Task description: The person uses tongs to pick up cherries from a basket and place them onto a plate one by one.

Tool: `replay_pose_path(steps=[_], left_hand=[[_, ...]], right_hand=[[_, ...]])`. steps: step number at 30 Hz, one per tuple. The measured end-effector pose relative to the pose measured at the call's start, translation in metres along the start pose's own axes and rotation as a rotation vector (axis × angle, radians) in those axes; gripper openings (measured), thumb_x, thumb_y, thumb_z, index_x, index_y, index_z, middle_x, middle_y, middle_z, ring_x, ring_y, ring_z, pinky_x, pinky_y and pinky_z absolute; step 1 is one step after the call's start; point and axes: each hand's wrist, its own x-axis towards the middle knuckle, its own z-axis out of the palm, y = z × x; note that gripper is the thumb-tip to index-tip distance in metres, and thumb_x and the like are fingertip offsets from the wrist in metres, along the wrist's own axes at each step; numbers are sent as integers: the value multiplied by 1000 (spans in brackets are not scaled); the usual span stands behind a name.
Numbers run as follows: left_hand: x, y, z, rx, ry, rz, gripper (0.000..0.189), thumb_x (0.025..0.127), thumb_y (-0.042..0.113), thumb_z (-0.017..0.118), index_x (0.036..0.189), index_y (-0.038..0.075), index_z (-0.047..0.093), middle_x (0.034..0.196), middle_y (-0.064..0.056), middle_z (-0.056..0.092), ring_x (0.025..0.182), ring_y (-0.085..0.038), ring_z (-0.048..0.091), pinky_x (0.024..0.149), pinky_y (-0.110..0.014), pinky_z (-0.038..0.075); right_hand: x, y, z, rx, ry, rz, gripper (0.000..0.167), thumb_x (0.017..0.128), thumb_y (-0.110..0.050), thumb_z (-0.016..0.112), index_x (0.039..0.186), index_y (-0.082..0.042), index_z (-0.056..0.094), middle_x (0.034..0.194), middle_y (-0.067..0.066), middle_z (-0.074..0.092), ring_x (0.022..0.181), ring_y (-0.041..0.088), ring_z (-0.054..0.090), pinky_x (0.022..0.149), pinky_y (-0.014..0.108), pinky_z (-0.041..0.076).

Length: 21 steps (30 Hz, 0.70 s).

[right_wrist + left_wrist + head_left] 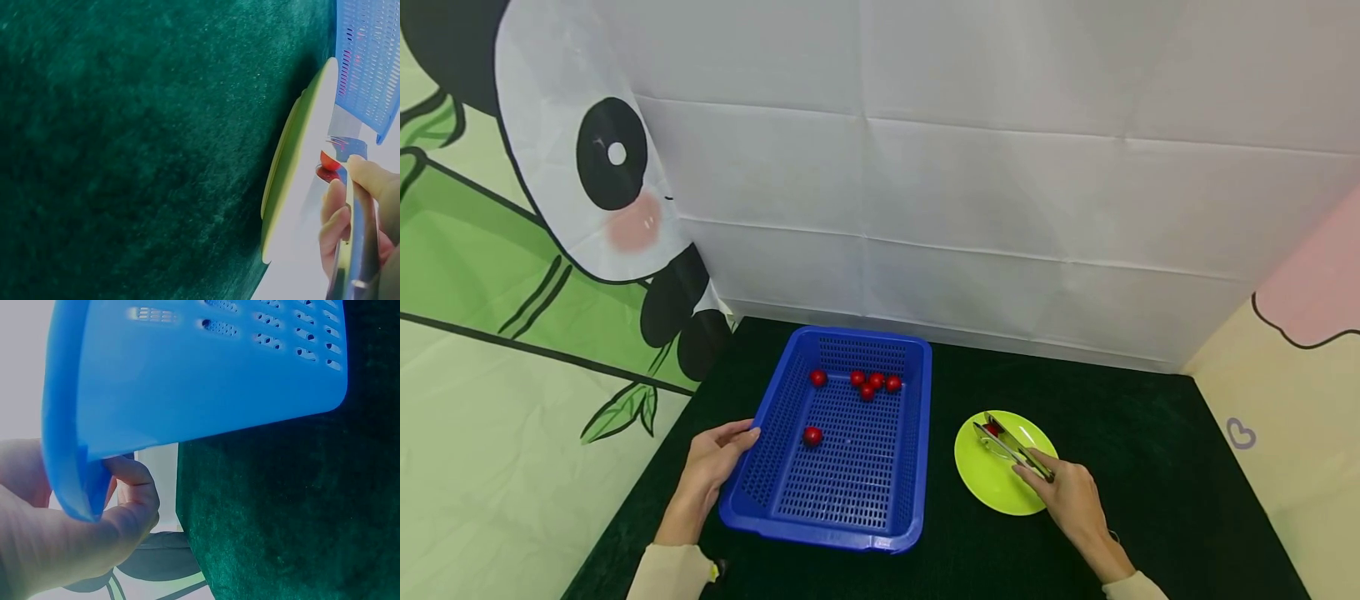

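The left hand (718, 458) has its grip curled on the left rim of a blue, rectangular plastic basket with many small holes (820, 531), which lies on the dark green cloth-covered surface (1120, 433). The grip of the right hand (1067, 496) is closed around slim metal tongs (1011, 440), and their narrowed tips have one small red round tomato (992, 429) between them, at the far left part of a flat lime-green round plate (992, 483), right of the basket. I cannot tell if this tomato touches the plate. Inside the basket are four tomatoes (876, 380) in a group at the far right, one single tomato (817, 377) at the far left, and another tomato (812, 436) nearer on the left. In my judgement, too hard a squeeze could make the smooth tomato jump out or become crushed; too loose, it could roll off the shallow plate. A pull by the left hand could tilt the basket and make its tomatoes roll.
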Motion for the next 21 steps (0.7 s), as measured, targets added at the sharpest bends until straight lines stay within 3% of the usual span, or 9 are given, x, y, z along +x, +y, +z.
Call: replay_pose_path(steps=[9,21], left_hand=[[0,-1,2,-6,5,0,57,105,34,61,148,-2,49,140,-27,57,117,-38,64,103,-53,49],[1,-3,3,-9,15,-3,57,104,34,61,148,-1,49,139,-27,57,117,-39,65,100,-53,50]], right_hand=[[0,3,1,-4,-52,31,42,93,-26,79,124,2,72,53,-7,43,40,6,40,41,21,36],[2,5,1,-22,-44,15,43,90,-27,82,121,1,73,54,-6,43,41,6,40,42,21,36]])
